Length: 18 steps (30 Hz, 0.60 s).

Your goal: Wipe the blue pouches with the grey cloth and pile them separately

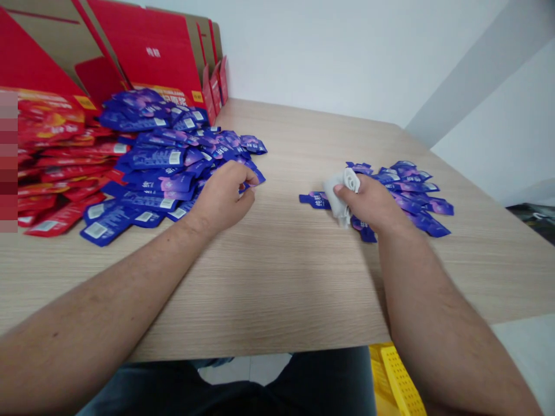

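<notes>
My left hand [228, 193] is at the right edge of a heap of blue pouches [160, 182], fingers curled, with a small gap between thumb and index fingertip. A blue pouch lies by and partly under these fingers; no firm hold on it shows. In my right hand [368, 199] is a folded white cloth [338, 196], gripped between thumb and fingers. The cloth rests over a single blue pouch [315, 200] whose spout end points left. Beside and behind that hand lies a smaller spread of blue pouches [414, 188], partly hidden by it.
Red pouches [73, 167] are piled at the far left, against the blue heap. Open red cardboard boxes [147, 46] stand behind both piles, near the wall. The wooden table [269, 277] has its front edge above my legs. A yellow basket [396, 378] is below, at right.
</notes>
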{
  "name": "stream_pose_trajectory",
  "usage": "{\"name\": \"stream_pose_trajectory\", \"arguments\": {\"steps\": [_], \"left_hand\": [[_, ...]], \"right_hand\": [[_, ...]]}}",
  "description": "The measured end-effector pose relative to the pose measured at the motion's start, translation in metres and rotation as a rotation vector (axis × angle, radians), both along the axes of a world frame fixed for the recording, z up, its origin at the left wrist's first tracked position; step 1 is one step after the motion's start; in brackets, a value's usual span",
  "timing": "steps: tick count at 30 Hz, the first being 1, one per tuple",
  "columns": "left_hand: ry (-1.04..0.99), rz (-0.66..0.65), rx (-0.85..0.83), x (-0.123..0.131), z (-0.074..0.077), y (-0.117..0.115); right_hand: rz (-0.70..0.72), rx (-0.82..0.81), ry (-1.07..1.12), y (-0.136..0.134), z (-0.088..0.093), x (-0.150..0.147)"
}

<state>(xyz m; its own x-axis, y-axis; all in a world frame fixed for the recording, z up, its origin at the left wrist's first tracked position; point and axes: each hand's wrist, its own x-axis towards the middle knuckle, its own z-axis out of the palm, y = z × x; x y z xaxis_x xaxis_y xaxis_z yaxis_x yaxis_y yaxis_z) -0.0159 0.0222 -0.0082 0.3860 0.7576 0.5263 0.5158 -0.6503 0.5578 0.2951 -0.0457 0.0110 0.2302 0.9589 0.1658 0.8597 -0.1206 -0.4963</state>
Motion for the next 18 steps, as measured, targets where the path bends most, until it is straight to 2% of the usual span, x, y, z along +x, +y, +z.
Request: {"name": "stream_pose_trajectory", "arguments": {"steps": [3,7,11,14,18], "left_hand": [[-0.005,-0.016,-0.042,0.001,0.0,0.0],[0.036,-0.035,-0.032,0.001,-0.002,0.002],[0.108,-0.072,-0.006,0.002,-0.01,0.002],[0.17,-0.12,-0.056,0.005,-0.016,0.001],[0.312,-0.184,-0.141,0.014,-0.023,-0.002]], "right_hand": [[-0.032,-0.085,-0.118,0.006,-0.004,0.002],[0.064,-0.142,-0.113,0.01,-0.011,-0.01],[0.104,-0.189,-0.169,0.01,-0.008,-0.019],[0.134,-0.234,-0.156,0.007,-0.005,-0.024],[0.248,-0.269,-0.096,0.001,-0.008,-0.032]]}}
